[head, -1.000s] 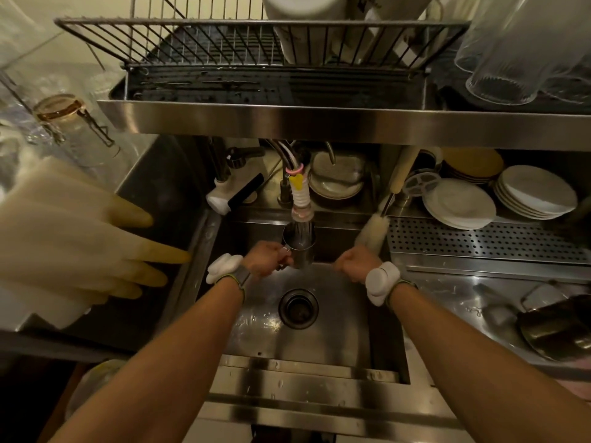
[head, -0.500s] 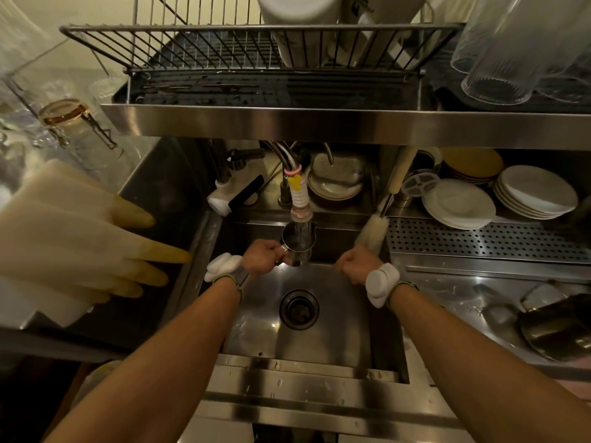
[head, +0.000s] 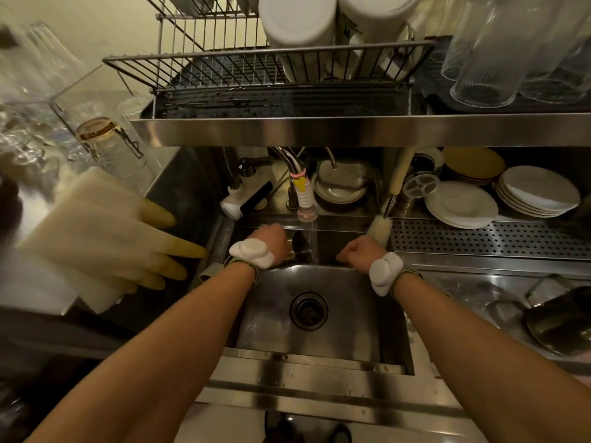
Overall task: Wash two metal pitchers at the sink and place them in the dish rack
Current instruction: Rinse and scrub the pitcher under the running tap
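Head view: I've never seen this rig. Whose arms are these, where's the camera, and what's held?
No machine here: these are a person's bare arms, filmed from a camera on their head, looking down into a steel sink. The left hand grips a metal pitcher at the water running from the faucet. The right hand is curled; whether it holds anything is hidden. A bottle brush leans behind it. The wire dish rack sits above; plates are stacked to the right.

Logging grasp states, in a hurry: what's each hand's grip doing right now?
Left hand: closed on the small shiny steel pitcher, under the running water.
Right hand: fingers curled, contents hidden; cannot tell.
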The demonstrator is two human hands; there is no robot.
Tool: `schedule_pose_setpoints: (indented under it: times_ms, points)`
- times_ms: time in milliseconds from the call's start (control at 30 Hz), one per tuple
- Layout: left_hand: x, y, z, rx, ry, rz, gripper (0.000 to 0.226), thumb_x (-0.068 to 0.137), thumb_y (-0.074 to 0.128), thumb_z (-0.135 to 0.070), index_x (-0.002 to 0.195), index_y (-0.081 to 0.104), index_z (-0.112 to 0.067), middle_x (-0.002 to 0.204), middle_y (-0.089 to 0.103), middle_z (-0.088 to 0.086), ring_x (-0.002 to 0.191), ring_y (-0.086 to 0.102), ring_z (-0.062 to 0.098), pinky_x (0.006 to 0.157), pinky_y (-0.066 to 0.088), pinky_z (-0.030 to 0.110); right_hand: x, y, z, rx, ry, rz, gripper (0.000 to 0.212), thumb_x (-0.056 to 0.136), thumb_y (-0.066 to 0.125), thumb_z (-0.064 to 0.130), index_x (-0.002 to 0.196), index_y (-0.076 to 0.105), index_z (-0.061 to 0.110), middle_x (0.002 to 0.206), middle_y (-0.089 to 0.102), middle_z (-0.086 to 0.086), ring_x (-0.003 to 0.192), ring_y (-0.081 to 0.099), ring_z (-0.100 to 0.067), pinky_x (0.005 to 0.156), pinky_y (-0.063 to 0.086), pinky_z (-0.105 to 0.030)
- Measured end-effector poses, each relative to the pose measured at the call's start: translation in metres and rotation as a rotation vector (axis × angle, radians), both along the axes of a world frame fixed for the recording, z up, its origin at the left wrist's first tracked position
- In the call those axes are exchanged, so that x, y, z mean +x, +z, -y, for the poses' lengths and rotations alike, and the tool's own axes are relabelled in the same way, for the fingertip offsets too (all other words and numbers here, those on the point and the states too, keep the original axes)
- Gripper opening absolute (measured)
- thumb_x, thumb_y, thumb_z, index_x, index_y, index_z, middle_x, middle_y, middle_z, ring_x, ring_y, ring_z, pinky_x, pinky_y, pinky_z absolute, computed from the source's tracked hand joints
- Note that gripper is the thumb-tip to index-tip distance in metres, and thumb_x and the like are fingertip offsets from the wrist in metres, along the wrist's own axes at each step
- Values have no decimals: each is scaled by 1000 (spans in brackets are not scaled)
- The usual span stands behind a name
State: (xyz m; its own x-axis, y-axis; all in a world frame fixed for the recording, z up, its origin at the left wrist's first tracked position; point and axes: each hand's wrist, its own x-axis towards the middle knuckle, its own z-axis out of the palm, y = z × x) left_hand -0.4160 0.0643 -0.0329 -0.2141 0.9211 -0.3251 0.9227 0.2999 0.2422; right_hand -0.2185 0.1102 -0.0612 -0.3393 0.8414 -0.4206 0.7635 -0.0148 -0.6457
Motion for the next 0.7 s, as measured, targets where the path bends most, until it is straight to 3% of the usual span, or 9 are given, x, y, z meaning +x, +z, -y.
schedule_pose_setpoints:
  times_ms: [200, 400, 500, 567, 700]
  points:
    - [9, 24, 1, 50, -123, -372, 22, 94, 49, -24, 107, 61, -9, 114, 63, 14, 103, 62, 35, 88, 49, 43, 1, 15, 0, 51, -46, -46, 24, 89, 62, 17, 106, 72, 3, 111, 69, -16, 89, 60, -22, 86, 50, -34]
    - [14, 41, 6, 62, -288, -622, 22, 94, 44, -14, 108, 61, -12, 114, 65, 11, 106, 61, 33, 92, 41, 44, 4, 26, -1, 84, -61, -62, 22, 87, 64, 17, 102, 73, 3, 107, 70, -14, 93, 63, -25, 88, 52, -36]
    - [14, 47, 7, 62, -328, -683, 23, 94, 43, -12, 108, 62, -12, 111, 66, 10, 105, 62, 32, 90, 41, 44, 3, 30, -1, 105, -41, -65, 21, 87, 65, 18, 100, 73, 4, 95, 68, -12, 89, 61, -24, 86, 51, -36]
    - [15, 52, 7, 66, -327, -696, 23, 94, 44, -12, 109, 62, -13, 111, 67, 9, 107, 61, 32, 98, 36, 48, 2, 32, 0, 125, -30, -55, 21, 87, 64, 21, 98, 73, 5, 87, 64, -7, 85, 60, -22, 84, 51, -35]
    - [16, 55, 7, 86, -305, -693, 23, 94, 46, -13, 109, 62, -14, 112, 67, 9, 108, 60, 32, 101, 33, 49, 1, 33, -1, 116, -17, -44, 23, 87, 65, 22, 98, 74, 4, 85, 65, -6, 84, 61, -23, 83, 51, -36]
